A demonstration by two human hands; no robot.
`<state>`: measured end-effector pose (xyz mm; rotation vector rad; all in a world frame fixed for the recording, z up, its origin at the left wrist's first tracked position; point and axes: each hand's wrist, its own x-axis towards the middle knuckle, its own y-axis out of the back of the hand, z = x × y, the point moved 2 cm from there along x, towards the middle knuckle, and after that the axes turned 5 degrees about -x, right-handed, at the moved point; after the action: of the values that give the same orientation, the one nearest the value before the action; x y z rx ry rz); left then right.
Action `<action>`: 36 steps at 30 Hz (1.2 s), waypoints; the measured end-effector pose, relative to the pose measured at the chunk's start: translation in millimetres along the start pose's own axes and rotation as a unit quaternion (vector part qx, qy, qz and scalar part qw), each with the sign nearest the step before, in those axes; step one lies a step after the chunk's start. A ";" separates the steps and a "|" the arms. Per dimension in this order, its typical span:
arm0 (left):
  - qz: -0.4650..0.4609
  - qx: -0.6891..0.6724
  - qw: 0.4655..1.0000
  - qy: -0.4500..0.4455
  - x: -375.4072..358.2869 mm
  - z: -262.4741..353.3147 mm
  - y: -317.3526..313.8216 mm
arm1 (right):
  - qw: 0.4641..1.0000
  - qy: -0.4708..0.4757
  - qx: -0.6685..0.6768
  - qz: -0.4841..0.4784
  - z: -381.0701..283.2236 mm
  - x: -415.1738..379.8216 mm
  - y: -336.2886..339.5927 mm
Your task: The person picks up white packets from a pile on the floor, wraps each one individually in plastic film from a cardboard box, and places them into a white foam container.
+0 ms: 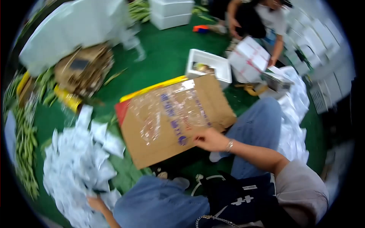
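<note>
A flattened cardboard piece with blue and red print and strips of clear tape lies in front of me, between my bent knees. Over its near right edge is my right hand, fingers curled together in a pinch; what they hold, if anything, I cannot make out. My left hand reaches to the lower edge of a big heap of white packets on the left, its fingertips blurred and partly hidden among them. Something yellow shows along the cardboard's far edge.
Beyond the cardboard stands an open white foam box. Another person crouches at the back right beside a red-taped white box. Green vegetables line the left, near flattened cardboard. White plastic bags lie right.
</note>
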<state>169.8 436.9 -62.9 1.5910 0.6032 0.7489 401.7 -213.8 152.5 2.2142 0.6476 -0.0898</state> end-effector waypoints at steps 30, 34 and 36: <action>-0.388 -0.510 0.697 -0.322 -148.6 512.8 302.7 | 0.928 0.024 0.270 0.255 24.6 53.7 17.2; -0.204 -0.309 0.779 -0.506 -93.9 468.5 224.0 | 0.955 -0.018 -0.034 0.294 34.6 103.1 29.7; -0.178 -0.120 0.917 -0.335 -102.7 451.4 190.8 | 0.951 -0.016 -0.146 0.271 35.0 124.9 16.2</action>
<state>437.1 37.6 77.9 1.3402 0.2633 -0.0205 522.7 -195.4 106.5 2.0192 0.0115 0.2384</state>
